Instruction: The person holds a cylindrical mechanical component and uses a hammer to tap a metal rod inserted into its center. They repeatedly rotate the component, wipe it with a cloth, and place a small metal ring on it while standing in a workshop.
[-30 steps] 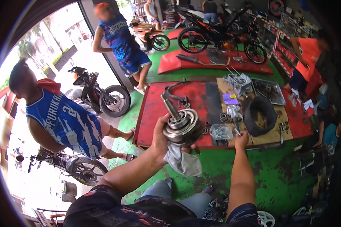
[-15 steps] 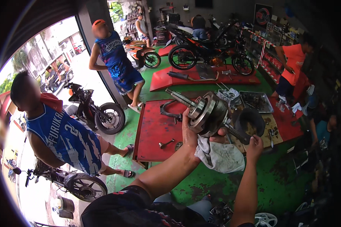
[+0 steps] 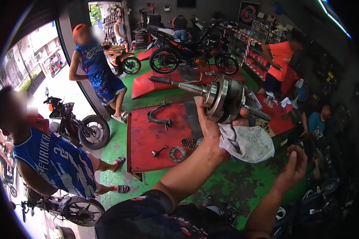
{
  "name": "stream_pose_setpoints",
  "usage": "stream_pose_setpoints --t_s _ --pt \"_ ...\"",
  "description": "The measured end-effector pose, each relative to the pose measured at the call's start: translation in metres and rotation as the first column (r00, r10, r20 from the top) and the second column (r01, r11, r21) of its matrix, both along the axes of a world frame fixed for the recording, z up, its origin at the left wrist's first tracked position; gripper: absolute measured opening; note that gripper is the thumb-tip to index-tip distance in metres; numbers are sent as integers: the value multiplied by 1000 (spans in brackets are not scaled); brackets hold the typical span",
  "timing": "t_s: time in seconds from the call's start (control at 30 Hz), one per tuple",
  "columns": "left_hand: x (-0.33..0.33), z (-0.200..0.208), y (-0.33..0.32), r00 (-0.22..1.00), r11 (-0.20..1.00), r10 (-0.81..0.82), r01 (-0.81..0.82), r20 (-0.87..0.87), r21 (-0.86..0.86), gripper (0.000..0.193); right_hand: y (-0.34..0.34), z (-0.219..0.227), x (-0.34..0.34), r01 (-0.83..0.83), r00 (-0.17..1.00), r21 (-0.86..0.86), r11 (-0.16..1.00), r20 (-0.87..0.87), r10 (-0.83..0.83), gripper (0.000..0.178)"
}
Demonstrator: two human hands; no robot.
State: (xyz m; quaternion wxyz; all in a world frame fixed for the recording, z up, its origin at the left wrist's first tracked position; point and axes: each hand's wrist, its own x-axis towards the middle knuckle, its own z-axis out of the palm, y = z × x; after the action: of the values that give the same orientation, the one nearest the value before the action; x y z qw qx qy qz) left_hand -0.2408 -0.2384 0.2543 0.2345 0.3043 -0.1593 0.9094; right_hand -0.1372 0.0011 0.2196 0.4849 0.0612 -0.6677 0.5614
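My left hand (image 3: 208, 125) is closed around a metal crankshaft (image 3: 224, 98), lifted over the red work table (image 3: 141, 137). One splined shaft end points up and left, the other down and right. A grey-white rag (image 3: 247, 143) hangs from under the crankshaft, beside my left wrist. Apart from it, at lower right, my right hand (image 3: 294, 165) is empty with loosely bent fingers. On the table lie a small connecting rod (image 3: 159, 151), a round metal ring (image 3: 177, 153), small bearings (image 3: 185, 142) and a black curved bracket (image 3: 159, 115). The crankshaft hides part of the table's right side.
A person in a blue jersey (image 3: 54, 159) stands at left, another in an orange cap (image 3: 92, 69) behind. A motorcycle (image 3: 187, 51) stands on a red lift (image 3: 147, 85). A person in an orange shirt (image 3: 281, 59) is at far right, near a person in teal (image 3: 316, 121).
My right hand has moved away from the crankshaft's lower end, to the right and down. My left hand still holds the crankshaft. The whole view has swung right.
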Motion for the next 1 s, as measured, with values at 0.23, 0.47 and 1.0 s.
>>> stream_pose_setpoints --t_s 0.23,0.47,1.0 --pt "5 16 2 995 993 -80 85 -68 79 67 -76 56 21 -93 977 600 794 -98 189 43" --pt "16 31 8 992 990 -124 124 6 74 73 -98 72 16 -19 994 664 748 -68 85 30" --pt "12 43 18 957 994 -31 59 288 -89 70 -89 89 21 -61 994 660 749 -25 103 26"
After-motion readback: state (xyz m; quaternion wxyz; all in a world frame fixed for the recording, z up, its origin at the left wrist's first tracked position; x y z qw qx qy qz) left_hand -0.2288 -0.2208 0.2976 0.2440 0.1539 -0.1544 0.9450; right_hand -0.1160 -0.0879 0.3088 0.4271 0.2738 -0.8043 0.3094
